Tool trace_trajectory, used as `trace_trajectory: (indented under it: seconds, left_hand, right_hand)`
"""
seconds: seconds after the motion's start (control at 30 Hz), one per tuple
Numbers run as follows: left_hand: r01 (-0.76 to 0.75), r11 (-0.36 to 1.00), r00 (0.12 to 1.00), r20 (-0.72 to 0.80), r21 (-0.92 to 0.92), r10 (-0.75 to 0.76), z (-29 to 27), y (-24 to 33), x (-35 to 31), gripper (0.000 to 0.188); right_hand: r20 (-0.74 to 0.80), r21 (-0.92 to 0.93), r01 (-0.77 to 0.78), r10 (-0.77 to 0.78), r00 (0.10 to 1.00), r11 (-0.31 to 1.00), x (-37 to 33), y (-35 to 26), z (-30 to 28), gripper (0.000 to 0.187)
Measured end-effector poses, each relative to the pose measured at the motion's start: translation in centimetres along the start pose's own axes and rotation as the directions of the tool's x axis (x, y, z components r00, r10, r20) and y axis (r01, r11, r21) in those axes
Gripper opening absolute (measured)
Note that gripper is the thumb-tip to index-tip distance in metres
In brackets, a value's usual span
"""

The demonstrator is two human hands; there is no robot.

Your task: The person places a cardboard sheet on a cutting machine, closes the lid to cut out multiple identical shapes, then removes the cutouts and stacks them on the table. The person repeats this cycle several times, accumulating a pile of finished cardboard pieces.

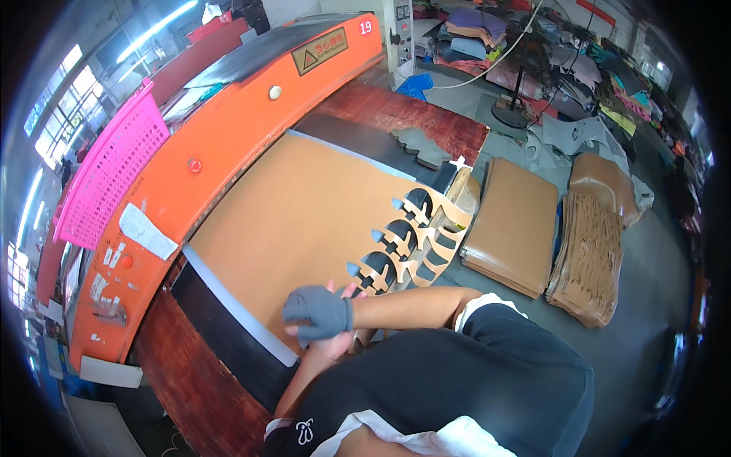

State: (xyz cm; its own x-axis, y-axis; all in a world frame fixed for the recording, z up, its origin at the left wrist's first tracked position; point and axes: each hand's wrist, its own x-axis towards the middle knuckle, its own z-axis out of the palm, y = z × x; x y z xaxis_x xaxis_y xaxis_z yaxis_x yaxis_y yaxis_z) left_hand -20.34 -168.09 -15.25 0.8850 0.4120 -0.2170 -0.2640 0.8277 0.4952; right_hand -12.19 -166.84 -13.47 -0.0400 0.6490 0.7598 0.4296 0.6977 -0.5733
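Both of my hands are together over the near edge of a tan sheet (297, 198). My right hand (314, 311), in a grey glove with a bare fingertip showing, is curled; whatever its palm holds is hidden. My bare left hand (333, 347) lies beneath it and grips around the glove's wrist side, with fingertips showing beyond. To the right of my hands, the sheet's cut edge (457, 215) has several curved openings, with dark shapes and grey pointed pieces among them. A grey wavy-edged metal plate (422, 148) rests on the black board at the far side.
An orange machine beam (251, 107) with a red button spans the far left side, a pink basket (114, 167) behind it. On the right stand a stack of tan sheets (514, 221) and a rough-edged brown stack (586, 251). Heaps of coloured sheets (579, 65) fill the back right.
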Motion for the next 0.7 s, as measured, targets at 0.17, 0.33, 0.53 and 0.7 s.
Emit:
trace_trajectory:
  seconds: [0.17, 0.33, 0.53, 0.7]
  left_hand:
    - [0.057, 0.978, 0.997, 0.033, 0.199, -0.065, 0.3, -1.0, 1.2, 0.064]
    - [-0.204, 0.626, 0.977, 0.121, 0.753, 0.173, -1.5, -2.5, 2.0, 0.060]
    - [0.409, -0.475, 0.773, -0.019, 0.779, 0.634, -6.2, 0.2, -0.2, 0.063]
    - [0.519, -0.469, 0.758, -0.130, 0.715, 0.639, -9.8, -0.8, 0.8, 0.064]
  right_hand:
    - [0.127, -0.140, -0.134, 0.152, 0.980, 0.981, 1.6, 4.6, -4.2, 0.034]
    - [-0.034, -0.473, -0.167, 0.171, 0.985, 0.865, 0.5, 11.0, -9.6, 0.042]
    - [0.076, -0.818, -0.306, 0.618, 0.782, 0.487, -5.0, 17.3, -22.2, 0.056]
    - [0.136, -0.860, -0.156, 0.513, 0.848, 0.486, -6.0, 22.1, -23.1, 0.068]
